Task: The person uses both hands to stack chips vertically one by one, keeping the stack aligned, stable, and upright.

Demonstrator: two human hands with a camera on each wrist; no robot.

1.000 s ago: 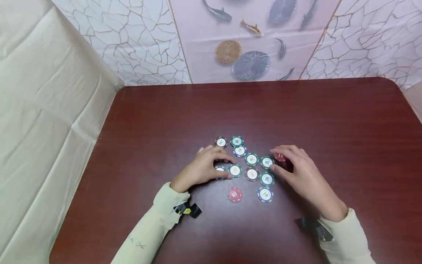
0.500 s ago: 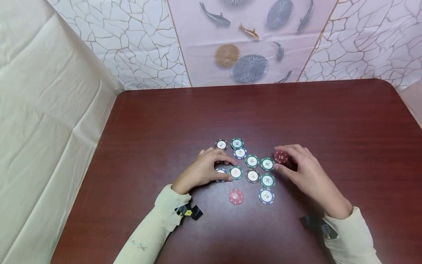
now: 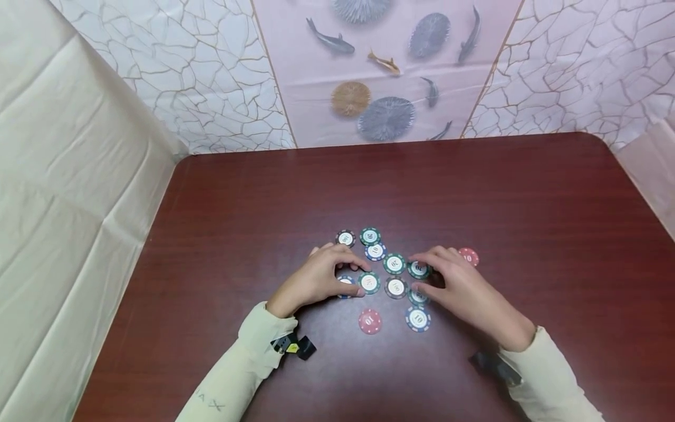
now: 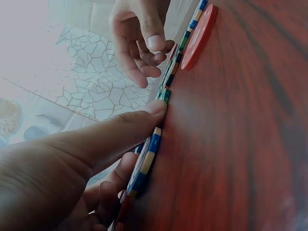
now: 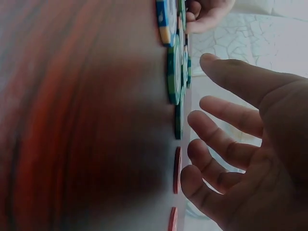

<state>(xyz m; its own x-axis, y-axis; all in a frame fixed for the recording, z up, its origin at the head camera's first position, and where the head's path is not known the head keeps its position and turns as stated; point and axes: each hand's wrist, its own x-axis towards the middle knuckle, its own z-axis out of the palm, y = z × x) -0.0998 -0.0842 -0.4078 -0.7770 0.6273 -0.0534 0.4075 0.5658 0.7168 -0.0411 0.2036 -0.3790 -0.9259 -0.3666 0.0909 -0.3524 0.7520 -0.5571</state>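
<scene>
Sleeves (image 3: 545,375) nearest to me, pale cuffs on the surface (image 3: 379,381), a black device (image 3: 293,346) at the left one. Just past them, near red chip (image 3: 370,321) on the left, near blue chip (image 3: 418,319) on the right, both flat. And here's my left grip (image 3: 319,278): thumb and fingers curled, pinching a green chip (image 3: 369,282) at its rim, a blue chip (image 3: 344,286) partly hidden by that thumb. My right grip (image 3: 459,287) is released, fingers parted, hovering over two right-hand green chips (image 3: 418,271), thumb across the nearer one. Between the grips, a black chip (image 3: 396,287), with the middle green chip (image 3: 394,264) just beyond. Red chip (image 3: 468,257) peeking out past my right grip! Farther, far blue chip (image 3: 375,252) and far green chip (image 3: 370,236) overlap, far black chip (image 3: 345,237) to their left. Behind, fish-printed cloth (image 3: 390,76).
</scene>
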